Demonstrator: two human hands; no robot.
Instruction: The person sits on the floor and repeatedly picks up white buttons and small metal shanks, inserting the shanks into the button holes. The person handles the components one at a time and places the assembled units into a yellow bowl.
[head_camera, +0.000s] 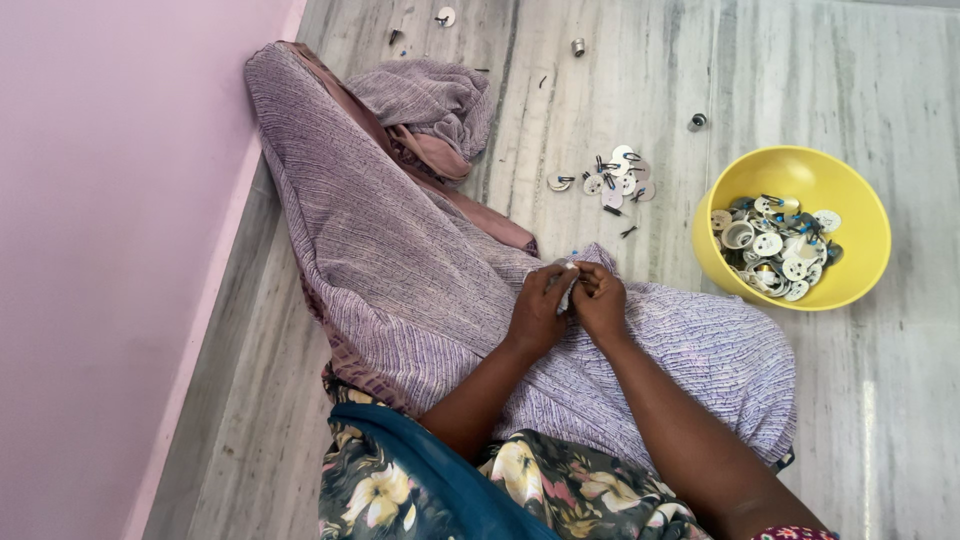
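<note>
My left hand and my right hand meet over my lap, both pinching one small pale round piece between their fingertips. Most of that piece is hidden by my fingers. My lap and outstretched legs are covered by a lilac striped cloth. To the right stands a yellow bowl filled with several round white discs and small dark clips. A loose pile of similar discs and clips lies on the floor beyond my hands.
I sit on a grey marble floor beside a pink wall on the left. A small metal thimble-like part, a dark round part and a stray disc lie farther off.
</note>
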